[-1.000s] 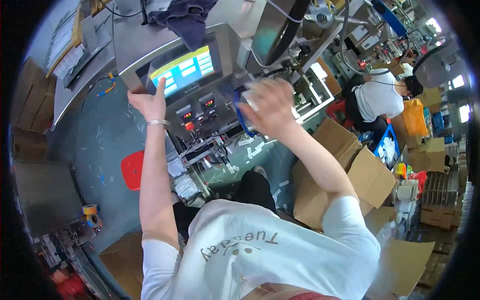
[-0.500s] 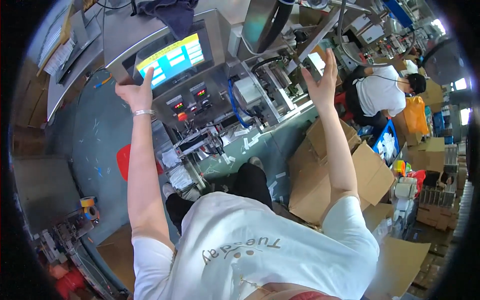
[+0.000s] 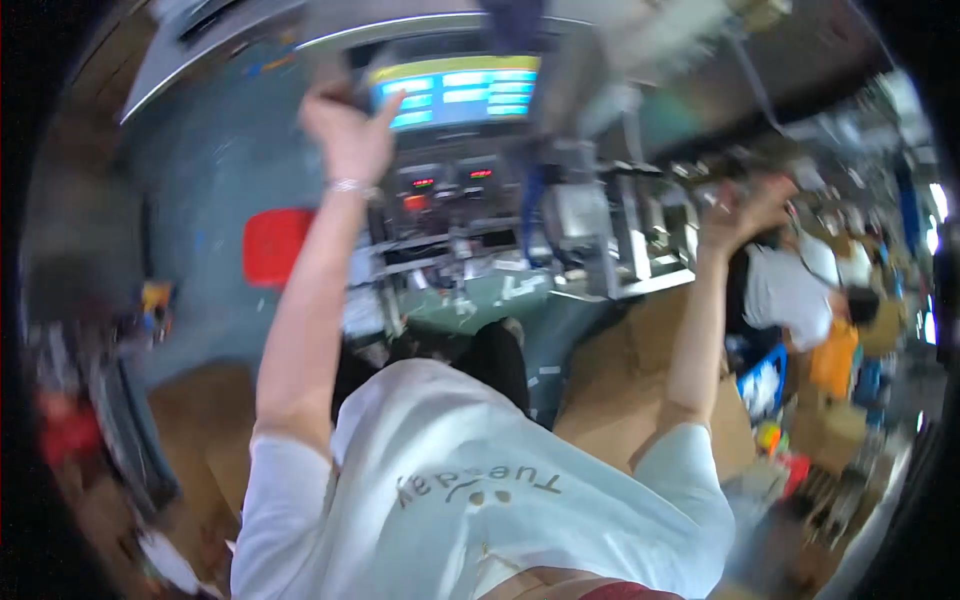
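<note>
The whole view is blurred by motion. My left hand (image 3: 345,135) is raised against the left edge of a lit blue and yellow screen (image 3: 460,90) on a grey machine, thumb spread toward the screen; a thin bracelet (image 3: 350,187) circles the wrist. My right hand (image 3: 745,210) reaches out to the right at the machine's metal parts (image 3: 640,240). Blur hides whether it holds anything. Below the screen sits a control panel (image 3: 445,185) with small red displays.
A red object (image 3: 272,245) lies on the grey floor to the left. Open cardboard boxes (image 3: 610,400) stand at my right side. Another person in a white shirt (image 3: 785,285) bends over at the far right, among more boxes and clutter.
My head has swung, shifting the scene and blurring it. My right hand went from in front of the machine out and down to the right. The left hand stays at the screen's edge.
</note>
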Available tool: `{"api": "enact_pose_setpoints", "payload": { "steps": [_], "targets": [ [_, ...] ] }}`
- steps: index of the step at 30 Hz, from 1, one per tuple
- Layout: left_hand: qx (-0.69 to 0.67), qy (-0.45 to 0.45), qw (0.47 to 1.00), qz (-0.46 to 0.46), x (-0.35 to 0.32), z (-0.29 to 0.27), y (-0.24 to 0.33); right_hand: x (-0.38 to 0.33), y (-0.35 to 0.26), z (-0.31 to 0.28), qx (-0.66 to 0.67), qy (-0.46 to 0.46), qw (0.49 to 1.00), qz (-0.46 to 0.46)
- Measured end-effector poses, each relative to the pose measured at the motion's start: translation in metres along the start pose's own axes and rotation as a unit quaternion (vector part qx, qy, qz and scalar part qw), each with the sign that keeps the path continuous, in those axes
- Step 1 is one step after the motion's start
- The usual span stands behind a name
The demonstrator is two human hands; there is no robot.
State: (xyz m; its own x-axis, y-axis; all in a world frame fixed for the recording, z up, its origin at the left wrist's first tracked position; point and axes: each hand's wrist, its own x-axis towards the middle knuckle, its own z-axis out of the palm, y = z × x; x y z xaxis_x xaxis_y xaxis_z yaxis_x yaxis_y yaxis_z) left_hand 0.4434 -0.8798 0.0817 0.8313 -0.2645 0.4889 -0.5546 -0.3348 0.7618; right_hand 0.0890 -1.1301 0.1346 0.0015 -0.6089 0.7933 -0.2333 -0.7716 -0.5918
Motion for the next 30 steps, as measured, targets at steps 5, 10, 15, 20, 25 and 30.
{"api": "enact_pose_setpoints", "payload": {
  "steps": [5, 10, 15, 20, 25, 30],
  "targets": [
    [-0.058, 0.024, 0.998, 0.002, -0.008, 0.006, 0.003, 0.008, -0.008, -0.008, -0.287, -0.065, 0.926, -0.238],
    [-0.029, 0.032, 0.999, 0.027, -0.005, -0.002, 0.004, -0.036, -0.004, -0.014, -0.308, -0.129, 0.915, -0.226],
    [-0.029, 0.026, 0.999, 0.021, -0.001, -0.01, -0.014, -0.061, -0.002, -0.019, -0.336, -0.225, 0.907, -0.12],
    [-0.121, -0.037, 0.992, -0.011, 0.002, -0.014, -0.025, -0.083, -0.098, -0.002, -0.241, -0.151, 0.952, -0.115],
    [-0.355, -0.053, 0.862, -0.357, -0.039, -0.064, -0.051, -0.233, -0.15, 0.07, 0.131, -0.468, 0.815, 0.316],
    [-0.133, -0.086, 0.863, -0.479, -0.192, -0.151, -0.193, -0.32, -0.071, 0.167, 0.34, -0.107, 0.546, 0.758]
  ]
}}
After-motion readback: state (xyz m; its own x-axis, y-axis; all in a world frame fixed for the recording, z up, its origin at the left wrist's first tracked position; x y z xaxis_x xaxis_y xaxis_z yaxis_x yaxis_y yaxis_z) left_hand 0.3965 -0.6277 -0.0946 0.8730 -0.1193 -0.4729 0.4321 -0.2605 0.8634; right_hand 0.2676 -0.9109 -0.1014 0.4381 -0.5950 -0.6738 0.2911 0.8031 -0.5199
